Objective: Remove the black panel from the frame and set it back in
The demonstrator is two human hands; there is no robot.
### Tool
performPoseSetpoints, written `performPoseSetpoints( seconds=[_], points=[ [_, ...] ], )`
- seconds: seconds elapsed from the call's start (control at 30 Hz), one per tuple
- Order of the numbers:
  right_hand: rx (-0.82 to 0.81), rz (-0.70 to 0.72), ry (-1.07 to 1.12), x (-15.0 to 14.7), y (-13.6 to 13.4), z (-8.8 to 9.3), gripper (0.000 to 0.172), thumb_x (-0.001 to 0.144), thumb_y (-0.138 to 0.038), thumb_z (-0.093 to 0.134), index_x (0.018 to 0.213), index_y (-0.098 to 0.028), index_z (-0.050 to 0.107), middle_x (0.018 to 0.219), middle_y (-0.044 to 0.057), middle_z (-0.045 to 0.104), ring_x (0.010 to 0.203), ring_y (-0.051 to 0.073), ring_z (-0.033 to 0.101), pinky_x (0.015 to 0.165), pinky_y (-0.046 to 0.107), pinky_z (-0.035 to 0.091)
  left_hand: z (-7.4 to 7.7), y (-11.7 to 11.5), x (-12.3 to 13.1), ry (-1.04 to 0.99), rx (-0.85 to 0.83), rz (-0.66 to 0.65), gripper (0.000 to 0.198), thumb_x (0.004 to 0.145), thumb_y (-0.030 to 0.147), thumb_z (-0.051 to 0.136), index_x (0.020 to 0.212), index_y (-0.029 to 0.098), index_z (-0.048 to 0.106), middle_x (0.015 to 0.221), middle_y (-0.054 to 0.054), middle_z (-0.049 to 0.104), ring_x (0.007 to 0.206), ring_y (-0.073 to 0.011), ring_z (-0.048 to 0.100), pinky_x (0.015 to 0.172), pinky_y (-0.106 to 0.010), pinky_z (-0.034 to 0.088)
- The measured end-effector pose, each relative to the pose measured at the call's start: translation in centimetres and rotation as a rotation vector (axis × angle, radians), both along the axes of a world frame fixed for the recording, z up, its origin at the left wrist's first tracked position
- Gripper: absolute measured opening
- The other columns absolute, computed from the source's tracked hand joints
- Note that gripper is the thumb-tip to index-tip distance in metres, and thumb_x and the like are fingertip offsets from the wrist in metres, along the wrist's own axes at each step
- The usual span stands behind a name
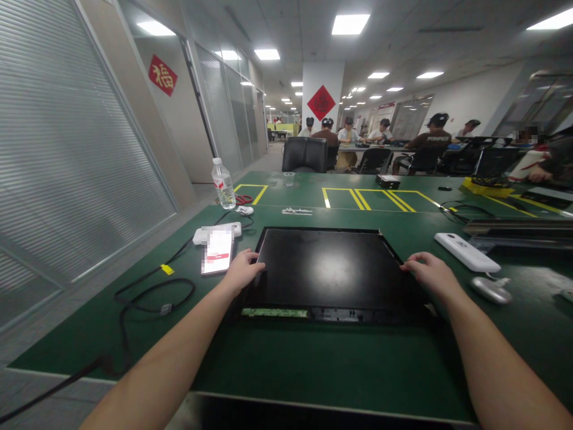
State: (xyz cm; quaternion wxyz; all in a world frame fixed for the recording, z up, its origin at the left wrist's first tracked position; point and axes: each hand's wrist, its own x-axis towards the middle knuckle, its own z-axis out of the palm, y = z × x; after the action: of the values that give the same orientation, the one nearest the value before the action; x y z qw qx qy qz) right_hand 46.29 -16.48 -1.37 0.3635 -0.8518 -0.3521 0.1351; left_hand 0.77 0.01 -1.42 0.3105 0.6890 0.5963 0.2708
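A black flat screen panel [329, 272] lies face up on the green table mat [313, 358], with a green circuit strip [274, 312] along its near edge. My left hand [243, 270] rests on the panel's left edge, fingers curled over it. My right hand [432, 273] rests on the right edge, fingers curled down onto the rim. Both hands grip the panel from opposite sides.
A phone [217, 251] on a white power bank lies left of the panel, with black cables [152, 298] trailing off. A water bottle [223, 184] stands far left. A white remote-like device [467, 252] and a silver mouse [491, 289] lie right. Several people sit at far tables.
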Motion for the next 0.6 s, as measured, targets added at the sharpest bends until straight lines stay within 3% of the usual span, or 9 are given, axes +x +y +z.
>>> performPoseSetpoints(
  seconds=[0.4, 0.6],
  points=[
    [-0.053, -0.034, -0.091, -1.2, -0.2, 1.2, 0.017, 0.068, -0.036, 0.061, 0.08, -0.024, 0.065, 0.079, 0.005, 0.073, 0.072, 0.024, 0.061, 0.063, 0.035, 0.041, 0.5, -0.4, 0.0, 0.152, 0.15, -0.118, 0.051, 0.081, 0.031, 0.062, 0.127, 0.012, 0.069, 0.145, -0.017, 0.059, 0.136, -0.0326, 0.053, 0.115, -0.041, 0.039],
    [-0.056, -0.041, -0.108, -2.0, -0.3, 1.7, 0.013, 0.071, -0.034, 0.06, 0.079, -0.024, 0.064, 0.08, 0.005, 0.073, 0.074, 0.024, 0.061, 0.066, 0.035, 0.041, 1.1, -0.5, -0.5, 0.191, 0.184, -0.16, 0.051, 0.082, 0.03, 0.061, 0.13, 0.013, 0.067, 0.136, -0.017, 0.066, 0.124, -0.0331, 0.063, 0.104, -0.042, 0.051]
  ],
)
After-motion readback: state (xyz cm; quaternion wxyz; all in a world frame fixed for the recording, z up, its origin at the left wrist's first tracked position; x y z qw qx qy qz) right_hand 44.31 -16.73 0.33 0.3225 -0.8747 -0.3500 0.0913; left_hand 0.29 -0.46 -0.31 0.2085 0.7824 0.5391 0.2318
